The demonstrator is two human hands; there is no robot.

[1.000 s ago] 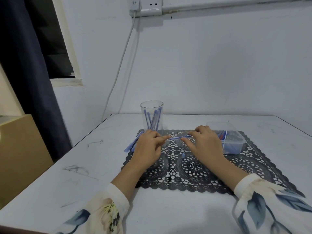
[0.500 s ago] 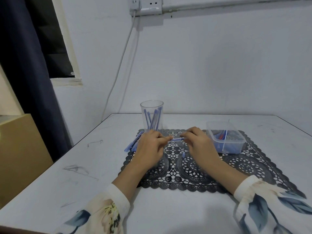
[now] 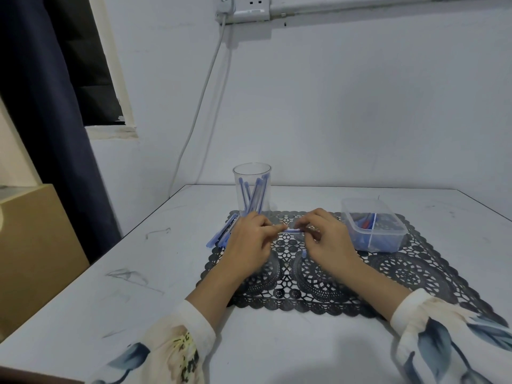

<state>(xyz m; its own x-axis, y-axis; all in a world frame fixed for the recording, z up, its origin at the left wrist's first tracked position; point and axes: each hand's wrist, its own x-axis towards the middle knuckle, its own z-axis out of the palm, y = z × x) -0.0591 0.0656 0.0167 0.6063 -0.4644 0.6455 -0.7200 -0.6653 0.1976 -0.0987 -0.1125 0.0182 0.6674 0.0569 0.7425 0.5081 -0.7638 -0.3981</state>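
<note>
Both ends of one pen (image 3: 291,231) are pinched: left hand (image 3: 249,239) & right hand (image 3: 327,239), fingers curled, keep it level just above the mat (image 3: 415,273), prob to push it together. Cup (image 3: 252,189) behind holds more pens, parts box (image 3: 371,225) sits close on the right for easy grabs.

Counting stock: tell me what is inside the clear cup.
Blue pens lean upright inside the clear cup; they overlap, so no exact count. The left hand covers part of its base.
</note>
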